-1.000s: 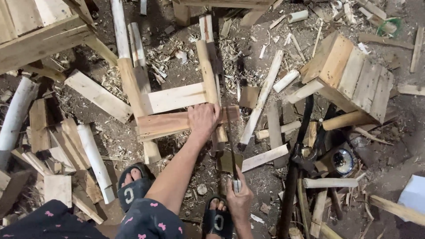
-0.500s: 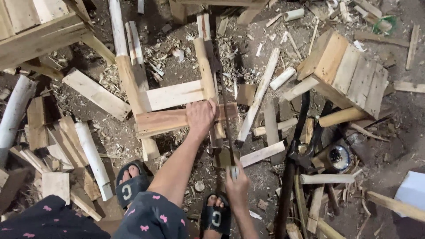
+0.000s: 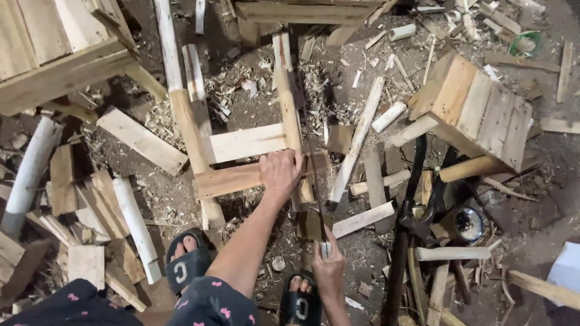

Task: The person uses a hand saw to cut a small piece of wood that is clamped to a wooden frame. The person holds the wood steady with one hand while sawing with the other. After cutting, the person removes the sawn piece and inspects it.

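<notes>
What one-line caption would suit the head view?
Left hand steadies a wooden frame while right hand works a handsaw.

— Where's my one view sitting?

— On the wearer's head, looking almost straight down past the left hand (image 3: 281, 172) and right hand (image 3: 329, 265) to the dirt floor strewn with pale wood shavings (image 3: 266, 115).

— How close am I?

— Standing height (both black sandals show at the bottom edge), wide enough to take in the pale slatted wooden crate (image 3: 483, 108) at right.

— Any second view overlapping?

— None; just this one.
</notes>
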